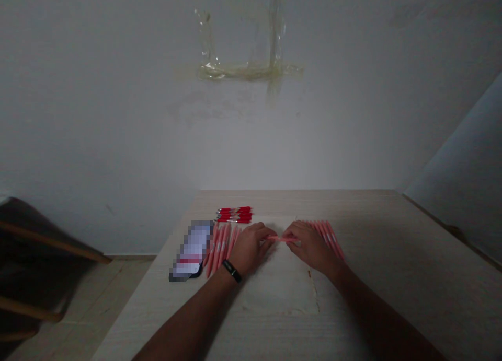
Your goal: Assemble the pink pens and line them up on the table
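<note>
Between my two hands a slim pink pen point(279, 239) is held sideways above the table, one end in each hand. My left hand point(251, 245), with a black band on its wrist, pinches the pen's left end. The fingers of my right hand point(310, 244) are closed on its right end. Just left of my left hand lies a row of pink pens point(218, 248), partly covered by it. Another row of pink pens point(331, 234) lies beyond and beside my right hand, which hides part of it. Farther back, several red pens point(235, 214) lie sideways in a stack.
A phone point(192, 250), its screen blurred out, lies left of the pink pens. The light wooden table point(274, 335) meets a wall with yellowed tape point(243, 72) on it. A dark chair point(35, 277) stands at the left, off the table.
</note>
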The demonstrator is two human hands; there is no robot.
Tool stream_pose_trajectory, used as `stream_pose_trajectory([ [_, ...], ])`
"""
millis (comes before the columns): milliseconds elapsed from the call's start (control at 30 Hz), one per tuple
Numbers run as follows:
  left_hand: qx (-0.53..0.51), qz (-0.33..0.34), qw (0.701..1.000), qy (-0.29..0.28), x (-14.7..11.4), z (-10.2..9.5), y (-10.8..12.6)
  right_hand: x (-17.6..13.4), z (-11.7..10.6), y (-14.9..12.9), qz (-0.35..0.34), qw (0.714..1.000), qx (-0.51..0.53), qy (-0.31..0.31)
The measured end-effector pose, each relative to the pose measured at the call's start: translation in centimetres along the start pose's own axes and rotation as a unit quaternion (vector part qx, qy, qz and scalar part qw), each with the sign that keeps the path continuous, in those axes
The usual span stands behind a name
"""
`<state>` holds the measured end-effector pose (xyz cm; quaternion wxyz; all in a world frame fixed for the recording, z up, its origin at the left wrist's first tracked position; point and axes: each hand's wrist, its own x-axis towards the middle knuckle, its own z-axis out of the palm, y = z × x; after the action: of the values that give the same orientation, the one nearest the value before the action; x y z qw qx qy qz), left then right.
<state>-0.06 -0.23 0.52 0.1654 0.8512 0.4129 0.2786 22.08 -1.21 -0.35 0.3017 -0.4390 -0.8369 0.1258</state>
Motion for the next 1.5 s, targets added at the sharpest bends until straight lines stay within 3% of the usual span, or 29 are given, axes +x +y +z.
stream_pose_trajectory([
  [467,0.009,0.000,1.000,0.011,0.0,0.2,-0.3,-0.5,0.3,0.2,-0.003,0.997,0.019,-0.075],
  [800,0.044,-0.079,0.995,0.042,0.0,-0.2,-0.9,-0.5,-0.8,0.8,0.042,0.996,-0.025,-0.069],
  [1067,0.067,-0.096,0.993,0.001,0.0,-0.1,-0.6,-0.5,0.2,1.1,0.030,0.995,-0.007,-0.100],
  [1500,0.054,-0.061,0.994,-0.072,-0.3,0.6,0.3,-0.1,0.7,1.2,0.033,0.997,-0.025,-0.068],
])
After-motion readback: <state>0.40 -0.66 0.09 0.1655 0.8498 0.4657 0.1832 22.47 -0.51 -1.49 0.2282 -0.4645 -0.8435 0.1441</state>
